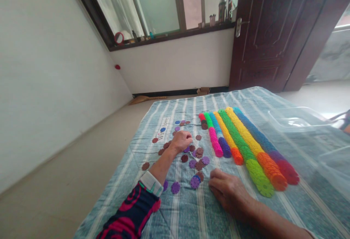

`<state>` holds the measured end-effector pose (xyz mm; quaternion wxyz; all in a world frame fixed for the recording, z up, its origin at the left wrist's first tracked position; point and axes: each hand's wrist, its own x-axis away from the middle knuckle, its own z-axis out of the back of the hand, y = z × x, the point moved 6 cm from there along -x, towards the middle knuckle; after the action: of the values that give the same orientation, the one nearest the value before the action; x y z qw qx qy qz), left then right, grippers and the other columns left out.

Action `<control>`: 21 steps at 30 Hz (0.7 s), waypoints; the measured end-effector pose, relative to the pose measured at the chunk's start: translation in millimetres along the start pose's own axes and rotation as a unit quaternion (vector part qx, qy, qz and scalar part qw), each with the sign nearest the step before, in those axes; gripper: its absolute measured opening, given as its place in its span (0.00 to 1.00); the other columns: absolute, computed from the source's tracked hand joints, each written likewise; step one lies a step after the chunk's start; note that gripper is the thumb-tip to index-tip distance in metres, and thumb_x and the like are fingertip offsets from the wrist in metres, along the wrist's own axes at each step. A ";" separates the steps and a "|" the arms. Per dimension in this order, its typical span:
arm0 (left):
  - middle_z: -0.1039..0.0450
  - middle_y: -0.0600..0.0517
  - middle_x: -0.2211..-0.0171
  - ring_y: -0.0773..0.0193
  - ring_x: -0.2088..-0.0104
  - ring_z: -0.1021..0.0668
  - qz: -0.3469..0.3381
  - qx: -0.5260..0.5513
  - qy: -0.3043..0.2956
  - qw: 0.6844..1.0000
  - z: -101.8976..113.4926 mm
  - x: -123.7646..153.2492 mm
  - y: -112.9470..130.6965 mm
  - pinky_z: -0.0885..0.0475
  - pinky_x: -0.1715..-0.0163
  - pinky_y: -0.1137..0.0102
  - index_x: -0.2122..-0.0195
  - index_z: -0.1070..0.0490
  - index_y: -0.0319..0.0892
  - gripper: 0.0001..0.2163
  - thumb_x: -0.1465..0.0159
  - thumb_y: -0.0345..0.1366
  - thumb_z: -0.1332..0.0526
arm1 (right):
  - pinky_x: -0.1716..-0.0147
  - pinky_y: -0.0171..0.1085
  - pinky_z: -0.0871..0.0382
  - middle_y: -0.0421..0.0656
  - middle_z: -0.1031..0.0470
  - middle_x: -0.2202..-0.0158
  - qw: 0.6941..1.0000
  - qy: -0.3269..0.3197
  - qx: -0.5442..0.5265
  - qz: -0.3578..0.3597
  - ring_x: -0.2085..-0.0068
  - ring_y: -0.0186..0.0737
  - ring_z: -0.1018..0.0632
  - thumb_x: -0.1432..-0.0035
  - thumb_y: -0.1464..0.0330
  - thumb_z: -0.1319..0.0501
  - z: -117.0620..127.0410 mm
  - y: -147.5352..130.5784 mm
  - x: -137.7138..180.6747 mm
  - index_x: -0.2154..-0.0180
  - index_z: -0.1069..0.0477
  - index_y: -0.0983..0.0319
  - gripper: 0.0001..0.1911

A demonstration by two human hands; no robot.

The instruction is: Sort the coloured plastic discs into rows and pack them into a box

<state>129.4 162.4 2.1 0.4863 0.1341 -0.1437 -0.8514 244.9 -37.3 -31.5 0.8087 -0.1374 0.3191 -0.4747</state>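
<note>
Head view: left arm point(164, 161) extended forward, left hand point(181, 141) bent among loose discs point(199, 164) on the striped cloth point(131, 180); right arm point(269, 217) slanting inward, right hand point(231, 191) curled between these and the disc rows point(236, 137). Whether either hand is closed on anything cannot be told.

Maroon door point(268, 31), flask point(222, 10) on windowsill point(175, 36), white wall point(177, 64)
</note>
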 end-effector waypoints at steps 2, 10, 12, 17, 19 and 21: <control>0.26 0.53 0.76 0.66 0.71 0.26 0.019 -0.021 0.000 1.000 -3.4 -7.9 6.5 0.37 0.70 0.73 0.74 0.23 0.39 0.08 0.44 0.33 0.42 | 0.73 0.32 0.43 0.41 0.33 0.71 1.000 0.008 -0.003 0.004 0.72 0.32 0.32 0.38 0.75 0.50 1.8 -1.2 -0.6 0.75 0.35 0.61 0.14; 0.25 0.52 0.77 0.63 0.71 0.25 0.058 -0.061 -0.022 0.996 -12.8 -28.3 19.3 0.35 0.71 0.72 0.74 0.23 0.41 0.04 0.48 0.33 0.37 | 0.75 0.32 0.45 0.41 0.33 0.72 1.000 0.015 -0.005 0.011 0.74 0.31 0.33 0.39 0.76 0.50 5.1 -3.3 -3.6 0.76 0.37 0.62 0.14; 0.26 0.53 0.77 0.64 0.72 0.25 0.052 -0.049 -0.018 0.997 -13.0 -29.4 18.9 0.35 0.71 0.72 0.75 0.24 0.40 0.02 0.49 0.31 0.37 | 0.75 0.33 0.46 0.41 0.32 0.72 1.000 0.016 0.000 0.009 0.75 0.31 0.33 0.40 0.76 0.50 4.0 -2.3 -3.5 0.76 0.37 0.62 0.14; 0.28 0.54 0.79 0.67 0.75 0.27 0.032 0.022 -0.021 0.999 -14.8 -29.8 15.3 0.36 0.74 0.74 0.76 0.25 0.38 0.02 0.51 0.28 0.37 | 0.75 0.33 0.48 0.41 0.33 0.72 1.000 0.018 0.010 0.010 0.74 0.32 0.34 0.41 0.77 0.49 1.7 -1.0 -3.4 0.76 0.37 0.62 0.12; 0.28 0.55 0.80 0.68 0.77 0.28 0.028 0.057 -0.021 0.998 -16.1 -31.6 14.0 0.36 0.75 0.74 0.76 0.25 0.37 0.03 0.52 0.27 0.37 | 0.75 0.33 0.48 0.41 0.33 0.72 1.000 0.018 0.009 0.009 0.74 0.31 0.34 0.41 0.77 0.49 2.0 -1.1 -3.6 0.76 0.37 0.62 0.12; 0.29 0.56 0.82 0.69 0.77 0.28 0.027 0.086 -0.013 0.996 -16.9 -35.9 13.6 0.36 0.76 0.75 0.76 0.25 0.37 0.03 0.51 0.26 0.38 | 0.75 0.33 0.48 0.41 0.33 0.72 1.000 0.016 0.007 0.010 0.74 0.31 0.34 0.41 0.77 0.50 2.6 -1.5 -3.9 0.76 0.38 0.62 0.13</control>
<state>164.0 184.9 -5.2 0.4936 0.1610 -0.2263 -0.8242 244.2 -34.9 -27.2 0.8090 -0.1209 0.3299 -0.4712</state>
